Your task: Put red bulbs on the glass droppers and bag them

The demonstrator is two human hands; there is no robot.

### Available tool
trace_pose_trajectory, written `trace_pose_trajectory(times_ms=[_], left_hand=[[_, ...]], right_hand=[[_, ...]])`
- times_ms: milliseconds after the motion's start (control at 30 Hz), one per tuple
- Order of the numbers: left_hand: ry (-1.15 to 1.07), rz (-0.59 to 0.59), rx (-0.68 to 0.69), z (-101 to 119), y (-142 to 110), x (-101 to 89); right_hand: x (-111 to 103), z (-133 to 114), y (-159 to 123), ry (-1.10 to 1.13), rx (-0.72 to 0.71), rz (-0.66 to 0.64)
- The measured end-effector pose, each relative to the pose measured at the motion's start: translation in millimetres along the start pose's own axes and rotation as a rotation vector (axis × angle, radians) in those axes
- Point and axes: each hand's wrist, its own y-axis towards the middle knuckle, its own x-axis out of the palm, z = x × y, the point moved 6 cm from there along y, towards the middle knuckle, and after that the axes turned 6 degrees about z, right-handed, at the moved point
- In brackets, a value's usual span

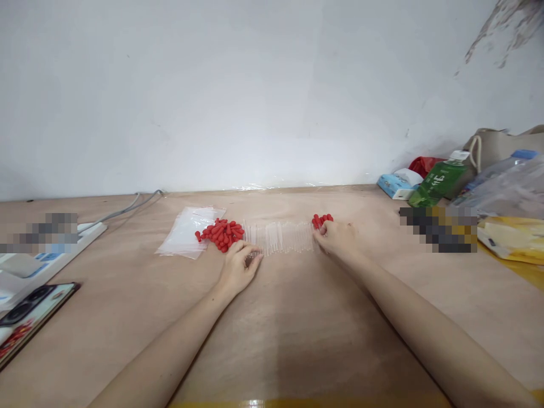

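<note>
A row of clear small tubes [280, 237] lies on the wooden table [297, 317]. At its left end rests my left hand [240, 265], fingers curled around something clear that I cannot make out. A pile of red caps [221, 233] lies just beyond that hand. At the row's right end my right hand [338, 238] has its fingers closed beside a small cluster of red caps [322, 219]; whether it grips any is not visible.
A clear plastic bag [187, 232] lies left of the red pile. A phone [29, 317], a power strip [55, 249] and cable sit at the far left. A green carton [440, 181], tissue pack [395, 186], bottle and bags crowd the right.
</note>
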Motion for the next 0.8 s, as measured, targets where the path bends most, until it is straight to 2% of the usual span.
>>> trace_pose_trajectory(times_ms=[133,233,367,600,800], left_hand=[[0.275,0.209,-0.093,-17,5,-20.5],[0.458,0.307,-0.155,-31,9,-34.6],[0.545,0.298,-0.155,-39,13,-38.8],[0.504,0.250,-0.095,-41,14,-33.3],[0.484,0.257,-0.096,-42,14,-32.6]], right_hand=[[1,-11,-6,-0.073,-0.044,-0.049],[1,-13,-7,-0.121,-0.042,-0.056],[4,-17,-8,-0.121,-0.062,-0.058],[7,-18,-8,-0.127,-0.026,-0.037],[0,-22,-12,-0.109,-0.067,0.208]])
